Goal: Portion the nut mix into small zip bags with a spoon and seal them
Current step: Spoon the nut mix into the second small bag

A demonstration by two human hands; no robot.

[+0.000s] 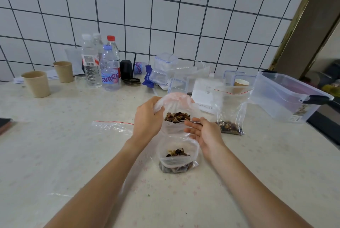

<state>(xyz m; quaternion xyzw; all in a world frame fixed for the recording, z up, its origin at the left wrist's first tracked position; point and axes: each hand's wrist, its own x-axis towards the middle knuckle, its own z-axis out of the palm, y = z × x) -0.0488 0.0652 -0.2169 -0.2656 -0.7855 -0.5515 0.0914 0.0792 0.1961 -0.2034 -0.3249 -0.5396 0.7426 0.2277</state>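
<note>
Nut mix spooned into zip bag point(177, 147)
Left hand point(147, 117) gripped the bag's rim; right hand point(204, 134) held a loaded spoon point(177, 117).

Two bare forearms, left grip point(147, 117), right grip point(206, 134), seemingly sleeveless

Clear zip bag point(176, 147) upright, mouth open, w/ nut mix point(176, 167) at bottom; loaded spoon point(177, 117) over it; 2nd bag point(230, 112) to right, empty bag point(112, 126) flat left.

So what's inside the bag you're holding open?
A spoon heaped with nut mix sits at its mouth, with more nut mix at the bottom. The right hand covers the spoon's handle.
</note>
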